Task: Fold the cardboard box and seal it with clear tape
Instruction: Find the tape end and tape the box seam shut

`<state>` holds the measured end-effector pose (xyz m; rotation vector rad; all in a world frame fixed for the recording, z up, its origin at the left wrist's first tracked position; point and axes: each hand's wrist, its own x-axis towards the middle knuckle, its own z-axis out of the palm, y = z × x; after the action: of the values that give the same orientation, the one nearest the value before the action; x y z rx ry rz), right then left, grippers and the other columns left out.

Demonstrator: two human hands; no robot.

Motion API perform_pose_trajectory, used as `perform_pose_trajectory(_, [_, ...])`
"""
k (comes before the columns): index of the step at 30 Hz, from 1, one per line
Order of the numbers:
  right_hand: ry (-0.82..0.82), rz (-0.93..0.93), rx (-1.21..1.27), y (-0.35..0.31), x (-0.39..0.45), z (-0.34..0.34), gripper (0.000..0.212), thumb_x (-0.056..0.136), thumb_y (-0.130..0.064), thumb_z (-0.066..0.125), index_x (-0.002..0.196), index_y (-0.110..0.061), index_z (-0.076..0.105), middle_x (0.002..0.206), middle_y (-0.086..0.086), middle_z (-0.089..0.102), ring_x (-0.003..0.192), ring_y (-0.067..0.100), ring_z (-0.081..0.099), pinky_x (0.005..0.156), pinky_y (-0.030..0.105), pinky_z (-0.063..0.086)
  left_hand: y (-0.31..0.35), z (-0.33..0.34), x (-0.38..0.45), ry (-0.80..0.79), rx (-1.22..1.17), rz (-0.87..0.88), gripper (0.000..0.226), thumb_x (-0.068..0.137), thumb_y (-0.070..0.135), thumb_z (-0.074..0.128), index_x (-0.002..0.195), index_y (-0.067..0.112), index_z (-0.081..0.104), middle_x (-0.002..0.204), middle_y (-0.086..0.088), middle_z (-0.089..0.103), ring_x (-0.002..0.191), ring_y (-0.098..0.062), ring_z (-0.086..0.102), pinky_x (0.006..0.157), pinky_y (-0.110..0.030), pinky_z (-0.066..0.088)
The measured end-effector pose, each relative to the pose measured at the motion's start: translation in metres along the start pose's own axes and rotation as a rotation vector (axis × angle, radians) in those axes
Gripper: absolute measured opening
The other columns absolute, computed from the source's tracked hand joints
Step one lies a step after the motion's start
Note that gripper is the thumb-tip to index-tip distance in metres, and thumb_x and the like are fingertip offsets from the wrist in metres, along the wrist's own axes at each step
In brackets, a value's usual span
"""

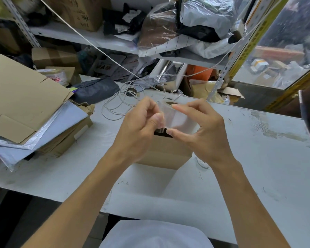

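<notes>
A small brown cardboard box (166, 153) stands on the white table (258, 158), right below my hands, with a dark gap showing at its top. Above it I hold a roll of clear tape (177, 116). My right hand (202, 133) grips the roll between thumb and fingers. My left hand (141, 126) pinches the loose end of the tape at the roll's left side. Most of the box's top is hidden behind my hands and the roll.
A pile of flattened cardboard (23, 97) and grey mailer bags (48, 129) lies at the table's left. A coiled white cord (122, 102) lies behind the hands. Shelves with boxes and bagged parcels (168, 29) stand at the back.
</notes>
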<state>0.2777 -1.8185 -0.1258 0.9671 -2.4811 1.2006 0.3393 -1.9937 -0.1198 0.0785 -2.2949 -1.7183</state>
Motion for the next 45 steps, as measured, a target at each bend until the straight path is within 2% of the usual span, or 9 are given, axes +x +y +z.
perform_pose_trajectory(5, [-0.063,-0.017,-0.197,-0.002,0.003,-0.006,0.055,0.075,-0.049,0.074,0.123,-0.022,0.066,0.11,-0.002,0.067,0.103,0.015,0.06,0.09,0.051,0.046,0.004,-0.005,0.007,0.004,-0.413,-0.174,0.008,0.088,0.011,0.055,0.082,0.011,0.049,0.072,-0.002,0.058,0.072,-0.017,0.058,0.074,-0.028,0.051])
perform_pose_trajectory(14, [-0.179,-0.032,-0.197,0.006,-0.006,-0.031,0.062,0.075,-0.059,0.071,0.116,-0.013,0.064,0.109,0.0,0.067,0.093,0.011,0.055,0.076,0.034,0.049,0.004,-0.015,0.016,-0.003,-0.265,-0.319,0.021,0.084,0.003,0.073,0.099,0.006,0.058,0.068,-0.006,0.064,0.063,-0.015,0.061,0.067,-0.027,0.055])
perform_pose_trajectory(24, [-0.088,0.174,-0.118,0.031,-0.012,-0.065,0.065,0.061,-0.062,0.075,0.111,-0.022,0.063,0.103,-0.013,0.06,0.091,0.0,0.049,0.07,0.017,0.047,-0.011,-0.049,0.019,0.003,-0.177,-0.339,0.012,0.088,0.007,0.07,0.078,0.014,0.068,0.067,0.003,0.065,0.066,-0.009,0.058,0.067,-0.023,0.05])
perform_pose_trajectory(28, [-0.046,0.341,0.263,0.03,-0.009,-0.049,0.06,0.054,-0.036,0.088,0.107,-0.036,0.058,0.097,-0.034,0.056,0.097,-0.011,0.054,0.066,0.015,0.054,-0.028,-0.049,0.018,-0.047,-0.314,-0.504,0.014,0.091,0.008,0.065,0.078,0.013,0.065,0.067,0.002,0.061,0.064,-0.007,0.058,0.07,-0.024,0.046])
perform_pose_trajectory(31, [-0.025,0.411,0.61,0.037,-0.012,-0.025,0.068,0.046,-0.014,0.096,0.103,-0.028,0.063,0.092,-0.023,0.062,0.091,0.002,0.062,0.065,0.026,0.057,-0.041,-0.051,0.018,-0.017,-0.311,-0.579,0.012,0.092,0.009,0.066,0.081,0.012,0.064,0.068,0.002,0.059,0.064,-0.008,0.057,0.072,-0.026,0.044])
perform_pose_trajectory(34, [0.025,0.439,0.807,0.042,-0.017,-0.002,0.06,0.048,-0.019,0.088,0.102,-0.03,0.064,0.099,-0.009,0.064,0.095,0.015,0.063,0.067,0.034,0.057,-0.053,-0.05,0.017,0.003,-0.292,-0.626,0.005,0.092,0.013,0.069,0.089,0.01,0.066,0.074,0.002,0.061,0.067,-0.008,0.057,0.077,-0.028,0.043])
perform_pose_trajectory(38, [0.096,0.427,0.858,0.042,-0.016,0.013,0.058,0.055,-0.016,0.086,0.106,-0.022,0.06,0.107,0.003,0.062,0.102,0.02,0.064,0.071,0.04,0.06,-0.06,-0.045,0.016,0.007,-0.381,-0.645,0.007,0.091,0.016,0.07,0.091,0.011,0.065,0.081,0.002,0.062,0.075,-0.012,0.052,0.084,-0.036,0.044])
perform_pose_trajectory(40, [0.165,0.412,0.845,0.045,-0.015,0.015,0.054,0.062,-0.005,0.087,0.106,-0.017,0.058,0.103,0.004,0.061,0.097,0.013,0.064,0.068,0.029,0.058,-0.06,-0.042,0.017,0.012,-0.397,-0.637,0.008,0.091,0.016,0.068,0.09,0.009,0.065,0.093,-0.001,0.067,0.082,-0.015,0.053,0.084,-0.037,0.046])
perform_pose_trajectory(45, [0.366,0.495,0.753,0.052,-0.013,0.029,0.037,0.082,0.006,0.071,0.104,-0.02,0.056,0.088,-0.021,0.065,0.085,0.001,0.061,0.066,0.026,0.054,-0.057,-0.034,0.02,0.009,-0.426,-0.601,0.013,0.095,0.01,0.061,0.082,0.01,0.063,0.106,0.002,0.074,0.077,-0.01,0.059,0.075,-0.035,0.054])
